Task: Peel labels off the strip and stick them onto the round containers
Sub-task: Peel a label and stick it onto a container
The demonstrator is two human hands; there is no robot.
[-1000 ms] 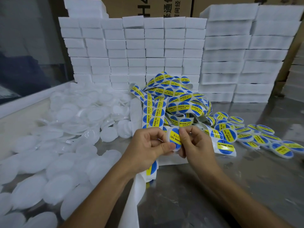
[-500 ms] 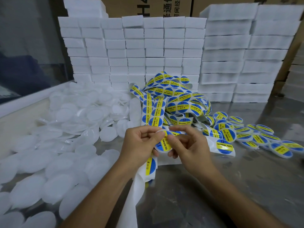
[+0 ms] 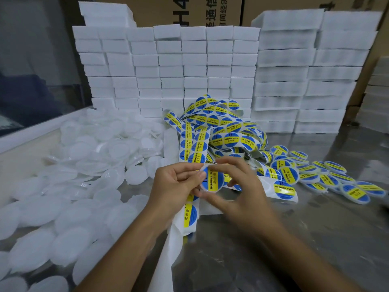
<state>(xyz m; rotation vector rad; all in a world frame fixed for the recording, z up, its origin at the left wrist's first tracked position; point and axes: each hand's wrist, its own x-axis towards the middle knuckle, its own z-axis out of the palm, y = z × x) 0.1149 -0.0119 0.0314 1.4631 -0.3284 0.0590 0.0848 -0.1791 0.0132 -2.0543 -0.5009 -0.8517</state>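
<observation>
A small round clear container (image 3: 211,179) with a blue and yellow label on its face is held up above the table's middle. My left hand (image 3: 174,186) holds it at its left edge and also grips the label strip (image 3: 190,213), which hangs down below the hand. My right hand (image 3: 237,186) pinches the container from the right, thumb under it and fingers curled over its top. A tangled pile of label strip (image 3: 221,125) lies behind the hands. Unlabelled white containers (image 3: 88,161) cover the left side. Labelled containers (image 3: 320,175) lie at the right.
Stacks of white boxes (image 3: 189,66) wall off the back of the metal table (image 3: 294,239). Cardboard cartons (image 3: 189,9) stand behind them. Bare backing paper (image 3: 166,260) trails off the front edge. A raised ledge (image 3: 31,131) runs along the left.
The label has been turned and laid flat on the container's face. My right hand has shifted from pinching the label's edge to gripping around the container.
</observation>
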